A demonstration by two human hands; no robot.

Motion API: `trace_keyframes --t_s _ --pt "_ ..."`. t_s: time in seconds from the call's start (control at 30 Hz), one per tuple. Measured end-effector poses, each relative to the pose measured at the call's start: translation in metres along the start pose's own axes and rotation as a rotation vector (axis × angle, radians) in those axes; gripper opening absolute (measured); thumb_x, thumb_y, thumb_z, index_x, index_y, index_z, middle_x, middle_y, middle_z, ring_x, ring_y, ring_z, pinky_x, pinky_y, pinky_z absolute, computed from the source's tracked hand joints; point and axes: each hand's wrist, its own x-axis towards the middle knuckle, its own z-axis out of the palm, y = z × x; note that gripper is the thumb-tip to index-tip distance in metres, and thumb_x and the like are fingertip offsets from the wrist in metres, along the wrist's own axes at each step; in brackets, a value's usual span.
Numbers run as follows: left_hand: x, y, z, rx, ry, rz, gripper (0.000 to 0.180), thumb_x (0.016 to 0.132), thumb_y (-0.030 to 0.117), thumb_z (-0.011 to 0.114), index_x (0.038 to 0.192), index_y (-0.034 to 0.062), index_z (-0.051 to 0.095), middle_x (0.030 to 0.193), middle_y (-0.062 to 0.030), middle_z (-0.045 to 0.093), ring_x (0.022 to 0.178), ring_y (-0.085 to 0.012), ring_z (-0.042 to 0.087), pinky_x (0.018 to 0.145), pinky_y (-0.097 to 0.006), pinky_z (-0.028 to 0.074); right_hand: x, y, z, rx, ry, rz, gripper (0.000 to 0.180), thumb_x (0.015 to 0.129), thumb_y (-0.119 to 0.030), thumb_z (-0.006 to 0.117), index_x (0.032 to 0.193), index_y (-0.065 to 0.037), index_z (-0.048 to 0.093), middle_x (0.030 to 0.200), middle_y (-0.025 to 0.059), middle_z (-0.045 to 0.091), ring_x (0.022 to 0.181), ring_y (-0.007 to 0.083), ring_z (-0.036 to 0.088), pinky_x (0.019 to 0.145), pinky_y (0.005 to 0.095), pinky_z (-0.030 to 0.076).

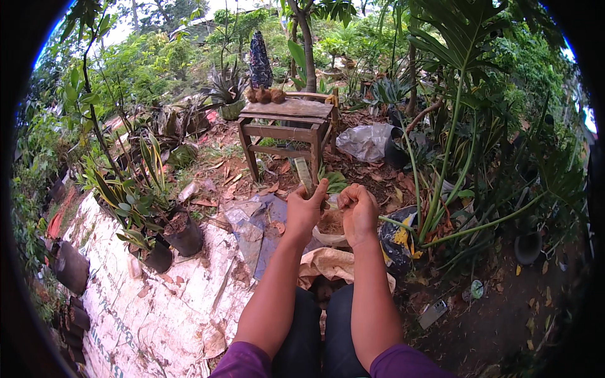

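Note:
My left hand [305, 210] is closed around a flat, pale greenish strip [303, 171], which sticks up above the thumb. Just to its right, my right hand [359, 213] is raised with the fingers curled in, and whatever they may hold is hidden. Beneath and between both hands sits a pale bag [330, 238] with brown, crumbly or fibrous stuff [330, 222] in it. Nearer my knees, an open tan sack [333, 259] has a dark inside that I cannot make out. Some broad green leaves [334, 181] lie beyond my hands.
Ahead stands a small wooden table [287, 111] bearing several round brown bundles [265, 96]. Potted plants [184, 232] stand on a white sheet [164, 302] at left. Long-stalked, big-leaved plants [457, 145] crowd the right. A clear plastic bag [367, 142] lies beyond, among dry leaves.

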Motion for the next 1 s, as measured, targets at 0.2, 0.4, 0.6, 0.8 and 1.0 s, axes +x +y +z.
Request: trace_keyframes --t_s 0.2,0.4,0.6,0.8,1.0 --pt "0.0 -0.001 0.004 -0.252 0.003 0.061 0.035 0.097 0.039 0.071 0.08 0.0104 0.058 0.067 0.004 0.053 0.053 -0.0045 0.041 0.046 -0.025 0.03 0.001 0.001 -0.003 0.004 0.004 0.009 0.026 0.098 -0.009 0.046 0.072 -0.007 0.04 0.074 0.0034 0.04 0.07 0.0172 0.041 0.07 0.0335 0.038" --pt "-0.006 0.006 0.0 -0.103 -0.075 0.026 0.041 0.097 0.046 0.069 0.077 0.0117 0.057 0.062 0.0049 0.048 0.05 -0.0046 0.038 0.046 -0.025 0.028 0.0 0.008 0.0 -0.061 0.016 0.061 0.022 0.099 -0.009 0.046 0.077 -0.006 0.046 0.074 0.0023 0.044 0.07 0.0149 0.043 0.069 0.0312 0.039" --pt "-0.013 0.004 0.01 0.067 -0.209 0.283 0.045 0.107 0.042 0.052 0.085 0.0029 0.056 0.069 0.0003 0.051 0.064 -0.0073 0.046 0.058 -0.026 0.039 -0.001 0.004 0.001 -0.072 0.068 0.074 0.019 0.097 -0.009 0.05 0.079 -0.006 0.05 0.074 0.0013 0.048 0.07 0.0122 0.047 0.067 0.0283 0.04" --pt "-0.018 0.0 0.018 0.188 -0.121 0.397 0.04 0.111 0.035 0.041 0.106 -0.0012 0.058 0.078 -0.0066 0.056 0.074 -0.013 0.052 0.068 -0.032 0.045 -0.005 -0.002 0.005 -0.076 0.075 0.068 0.018 0.098 -0.01 0.051 0.082 -0.006 0.055 0.077 -0.0001 0.051 0.071 0.0106 0.049 0.067 0.0272 0.041" --pt "-0.015 -0.003 0.017 0.253 -0.005 0.412 0.04 0.112 0.033 0.036 0.12 -0.0004 0.057 0.087 -0.0129 0.065 0.079 -0.0171 0.058 0.073 -0.034 0.049 -0.004 -0.002 0.008 -0.17 0.087 0.194 0.025 0.104 -0.028 0.052 0.097 -0.006 0.061 0.084 0.0008 0.057 0.076 0.0102 0.053 0.07 0.0271 0.043"
